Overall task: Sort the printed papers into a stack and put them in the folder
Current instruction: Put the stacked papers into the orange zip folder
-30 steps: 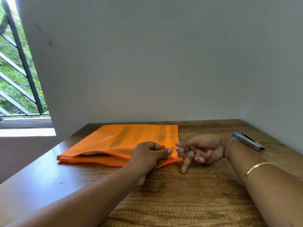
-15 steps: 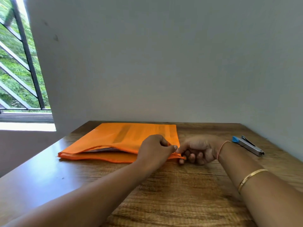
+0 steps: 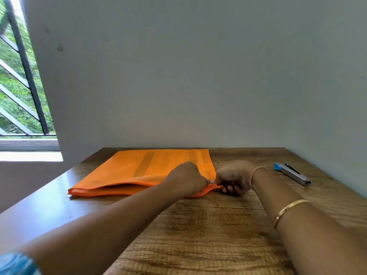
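An orange zip folder (image 3: 151,167) lies flat on the wooden table (image 3: 208,231), its near edge gaping open along the left part. The papers are inside and barely show through the gap. My left hand (image 3: 187,178) is curled at the folder's near right corner and pinches the zipper there. My right hand (image 3: 233,176) sits just beyond that corner, fingers curled, gripping the orange corner tab.
A silver stapler with a blue end (image 3: 291,173) lies at the right of the table near the white wall. A window with dark bars (image 3: 21,76) is at the far left. The table's left edge runs close to the folder.
My right hand's fingers have curled from spread to a grip on the folder corner. My left hand has shifted right to the corner. The view has dropped slightly.
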